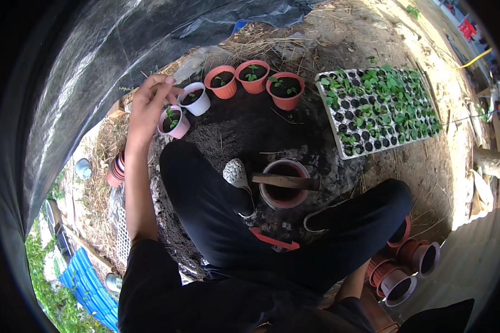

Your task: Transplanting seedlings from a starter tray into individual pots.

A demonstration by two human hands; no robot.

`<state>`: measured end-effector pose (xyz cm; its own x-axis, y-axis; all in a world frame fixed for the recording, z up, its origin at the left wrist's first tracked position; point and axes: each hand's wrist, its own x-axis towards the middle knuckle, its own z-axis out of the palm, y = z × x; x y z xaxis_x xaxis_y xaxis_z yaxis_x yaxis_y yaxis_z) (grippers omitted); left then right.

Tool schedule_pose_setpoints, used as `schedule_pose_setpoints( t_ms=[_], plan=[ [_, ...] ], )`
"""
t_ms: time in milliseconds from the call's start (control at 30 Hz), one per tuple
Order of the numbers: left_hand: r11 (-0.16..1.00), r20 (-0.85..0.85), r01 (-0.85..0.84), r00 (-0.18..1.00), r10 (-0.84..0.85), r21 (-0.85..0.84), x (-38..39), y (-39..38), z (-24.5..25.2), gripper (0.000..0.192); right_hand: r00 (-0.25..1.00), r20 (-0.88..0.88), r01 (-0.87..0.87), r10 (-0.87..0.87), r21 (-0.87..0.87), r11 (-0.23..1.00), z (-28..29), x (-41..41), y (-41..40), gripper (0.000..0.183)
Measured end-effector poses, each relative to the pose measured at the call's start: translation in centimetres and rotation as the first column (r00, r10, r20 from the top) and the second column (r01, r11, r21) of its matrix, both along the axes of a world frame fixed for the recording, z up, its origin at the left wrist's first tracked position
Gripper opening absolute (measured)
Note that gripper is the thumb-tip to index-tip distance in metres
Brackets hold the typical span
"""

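Note:
My left hand is raised at the left, beside a pale pink pot and a white pot, each with soil and a small seedling. Its fingers are bent and apart, with nothing visible in them; whether one touches the white pot's rim I cannot tell. Three terracotta-coloured plastic pots with seedlings continue the arc to the right. My right hand is out of view, hidden behind my right leg. Between my feet stands a soil-filled pot with a flat wooden stick across its rim.
A white seedling tray, partly filled with green seedlings, lies at the right. Stacked pots lie beside my right knee, and more stacked pots at the left. A red plastic piece lies before me. Black sheeting hangs at the upper left.

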<state>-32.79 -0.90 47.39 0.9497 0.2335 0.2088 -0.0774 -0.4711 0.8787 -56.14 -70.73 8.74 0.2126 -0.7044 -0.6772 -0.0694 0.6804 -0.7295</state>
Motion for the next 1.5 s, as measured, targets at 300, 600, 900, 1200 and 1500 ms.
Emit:
schedule_pose_setpoints(
  t_ms=[300, 600, 900, 1200, 1500],
  plan=[
    [0.928, -0.026, 0.358, 0.934, -0.357, 0.103, 2.4, -12.5, 4.4, 0.018, 0.935, 0.252, 0.227, -0.251, 0.118, 0.967, -0.1, 6.4, -4.8, 0.042],
    [0.876, -0.133, 0.477, 0.866, -0.482, -0.067, 5.6, -16.9, -2.6, 0.022, 0.891, -0.449, -0.251, 0.065, -0.37, 0.894, -0.2, 7.1, -7.0, 0.033],
    [0.857, -0.127, 0.507, 0.847, -0.516, -0.094, 7.9, -14.7, -7.5, 0.025, 0.727, -0.485, -0.685, 0.486, -0.561, 0.465, -1.7, 2.7, -11.0, 0.032],
    [0.879, -0.038, 0.452, 0.891, -0.452, 0.15, 8.3, -12.7, -10.0, 0.013, 0.683, 0.73, -0.236, -0.035, 0.266, 0.935, 15.2, 5.8, -10.5, 0.037],
    [0.859, -0.16, 0.263, 0.964, -0.213, 0.44, 7.2, -12.1, -8.5, 0.016, 0.569, 0.624, -0.463, 0.536, -0.295, 0.836, 37.9, 9.7, 0.0, 0.027]
  ],
)
